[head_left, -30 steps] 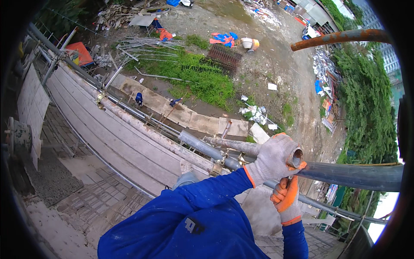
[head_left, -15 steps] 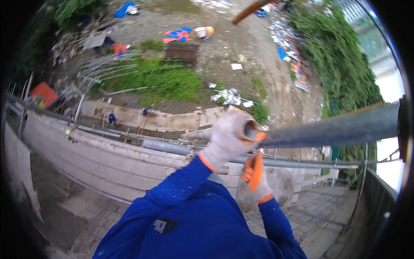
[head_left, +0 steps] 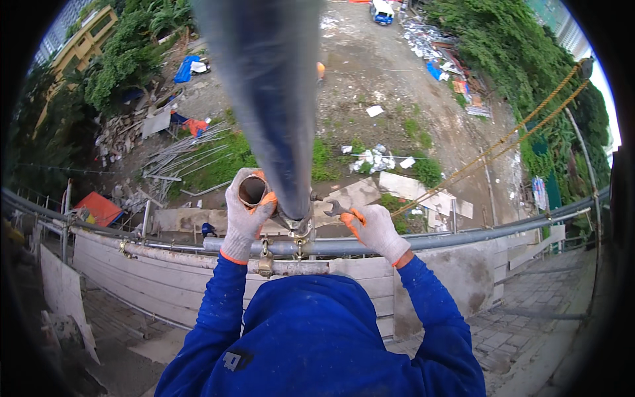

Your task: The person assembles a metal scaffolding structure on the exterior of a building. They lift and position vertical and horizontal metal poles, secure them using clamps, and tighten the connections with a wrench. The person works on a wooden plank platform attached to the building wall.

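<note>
My left hand (head_left: 243, 221), in a white glove with an orange palm, wraps round the open upper end of a steel pipe (head_left: 253, 190). In my right hand (head_left: 383, 233), gloved the same way, is an open-end wrench (head_left: 336, 208); its jaw points left towards the foot of a thick upright scaffold tube (head_left: 274, 99). That tube rises between my hands, close to the camera and blurred. Scaffold couplers (head_left: 265, 263) sit below my left hand, around the horizontal tubes. The pipe's lower part is hidden by my glove.
A horizontal scaffold tube (head_left: 456, 238) crosses in front of me, above pale boards (head_left: 159, 268). On the right a yellow rope (head_left: 489, 152) runs up to a pulley (head_left: 585, 67). Far below lie a pile of pipes (head_left: 182, 162) and rubble, and a person in blue (head_left: 208, 230).
My view has swung, so the thick tube has gone from the right to the centre. My hands have moved apart; the left still grips the pipe. The wrench now shows in my right hand.
</note>
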A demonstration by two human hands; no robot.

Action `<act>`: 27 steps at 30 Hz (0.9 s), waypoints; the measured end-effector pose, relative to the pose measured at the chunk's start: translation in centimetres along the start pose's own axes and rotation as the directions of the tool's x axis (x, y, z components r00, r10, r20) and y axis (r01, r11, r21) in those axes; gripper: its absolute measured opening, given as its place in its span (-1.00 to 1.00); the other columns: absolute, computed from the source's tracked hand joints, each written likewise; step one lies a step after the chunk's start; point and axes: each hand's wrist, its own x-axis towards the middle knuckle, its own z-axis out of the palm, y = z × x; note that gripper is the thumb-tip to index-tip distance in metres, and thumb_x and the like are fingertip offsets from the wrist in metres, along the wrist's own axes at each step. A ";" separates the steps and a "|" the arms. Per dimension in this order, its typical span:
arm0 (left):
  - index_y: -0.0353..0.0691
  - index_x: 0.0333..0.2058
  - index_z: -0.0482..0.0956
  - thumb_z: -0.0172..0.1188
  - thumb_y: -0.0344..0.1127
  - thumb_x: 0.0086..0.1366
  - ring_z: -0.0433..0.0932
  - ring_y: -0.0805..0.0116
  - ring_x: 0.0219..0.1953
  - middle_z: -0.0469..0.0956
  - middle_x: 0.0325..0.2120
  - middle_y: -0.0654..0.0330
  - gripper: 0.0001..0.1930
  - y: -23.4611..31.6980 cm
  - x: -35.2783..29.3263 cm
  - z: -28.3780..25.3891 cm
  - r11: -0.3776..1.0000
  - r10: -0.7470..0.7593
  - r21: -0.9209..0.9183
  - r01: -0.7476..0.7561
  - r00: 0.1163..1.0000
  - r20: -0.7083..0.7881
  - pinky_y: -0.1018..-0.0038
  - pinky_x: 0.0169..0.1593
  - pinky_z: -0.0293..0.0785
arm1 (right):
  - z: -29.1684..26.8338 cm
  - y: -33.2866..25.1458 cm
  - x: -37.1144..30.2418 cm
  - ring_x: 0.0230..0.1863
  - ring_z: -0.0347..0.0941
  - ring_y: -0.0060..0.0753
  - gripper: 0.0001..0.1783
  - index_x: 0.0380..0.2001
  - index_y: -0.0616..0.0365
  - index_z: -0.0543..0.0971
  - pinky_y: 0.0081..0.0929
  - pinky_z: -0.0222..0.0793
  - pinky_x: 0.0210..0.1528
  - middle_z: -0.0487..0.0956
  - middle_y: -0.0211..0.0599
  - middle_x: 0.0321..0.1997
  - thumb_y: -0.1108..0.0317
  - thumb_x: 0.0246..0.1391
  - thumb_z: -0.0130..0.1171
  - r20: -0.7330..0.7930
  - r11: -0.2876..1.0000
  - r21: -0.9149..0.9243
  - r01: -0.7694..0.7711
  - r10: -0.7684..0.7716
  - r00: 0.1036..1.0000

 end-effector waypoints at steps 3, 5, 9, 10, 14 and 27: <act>-0.33 0.02 0.53 0.53 -0.19 0.07 0.61 0.36 -0.05 0.62 -0.07 0.10 -0.42 -0.4 -0.5 0.2 0.996 -0.075 -0.056 0.073 0.997 -0.027 0.38 0.07 0.53 | -0.8 1.7 2.4 -0.52 0.49 0.04 -0.63 -0.52 0.06 0.52 -0.05 0.33 -0.47 0.48 -0.14 -0.63 0.04 0.17 0.31 -0.036 0.984 0.017 0.179 -0.179 0.983; -0.35 0.13 0.48 0.58 -0.05 0.06 0.61 0.29 0.01 0.56 0.05 0.01 -0.25 -0.4 -0.8 -0.1 0.992 -0.129 -0.013 0.129 0.991 -0.020 0.34 0.08 0.58 | -1.6 2.7 4.4 -0.49 0.55 -0.03 -0.64 -0.50 0.02 0.52 -0.09 0.40 -0.45 0.50 -0.20 -0.61 0.00 0.16 0.29 -0.017 0.951 -0.040 0.305 -0.306 0.952; -0.27 0.21 0.47 0.57 0.04 0.03 0.57 0.24 0.08 0.55 0.09 -0.03 -0.17 -0.5 -1.6 0.2 0.983 -0.162 0.075 0.169 0.983 -0.092 0.32 0.10 0.57 | -3.4 4.1 8.6 -0.51 0.54 -0.08 -0.65 -0.53 0.00 0.51 -0.15 0.43 -0.45 0.50 -0.27 -0.60 0.03 0.05 0.37 -0.014 0.844 -0.058 0.533 -0.534 0.845; -0.26 0.20 0.48 0.57 0.03 0.03 0.56 0.22 0.11 0.55 0.09 -0.03 -0.18 -0.6 -2.0 0.7 0.981 -0.162 0.080 0.174 0.976 -0.146 0.30 0.12 0.55 | -3.8 4.4 9.7 -0.51 0.53 -0.08 -0.67 -0.52 0.00 0.52 -0.16 0.43 -0.46 0.49 -0.27 -0.59 0.07 0.00 0.41 -0.020 0.811 -0.048 0.583 -0.585 0.811; -0.23 0.13 0.51 0.51 -0.02 0.11 0.49 0.16 0.20 0.57 0.06 -0.01 -0.31 -0.1 -2.2 2.9 0.987 -0.086 0.108 0.120 0.958 -0.274 0.25 0.21 0.47 | -5.3 4.3 13.8 -0.49 0.55 -0.19 -0.68 -0.53 -0.03 0.54 -0.22 0.43 -0.43 0.50 -0.35 -0.59 0.02 -0.09 0.40 0.029 0.624 -0.117 0.772 -0.775 0.631; -0.27 0.10 0.41 0.28 -0.26 0.35 0.53 0.45 0.00 0.51 -0.08 0.26 -0.58 -3.6 -2.2 0.3 0.764 -0.325 -0.627 0.150 0.930 -0.173 0.53 0.09 0.52 | -1.3 4.8 21.1 -0.52 0.53 0.00 -0.55 -0.59 0.02 0.48 -0.10 0.43 -0.48 0.48 -0.22 -0.63 -0.11 0.06 0.30 0.087 0.364 0.194 0.911 -0.931 0.353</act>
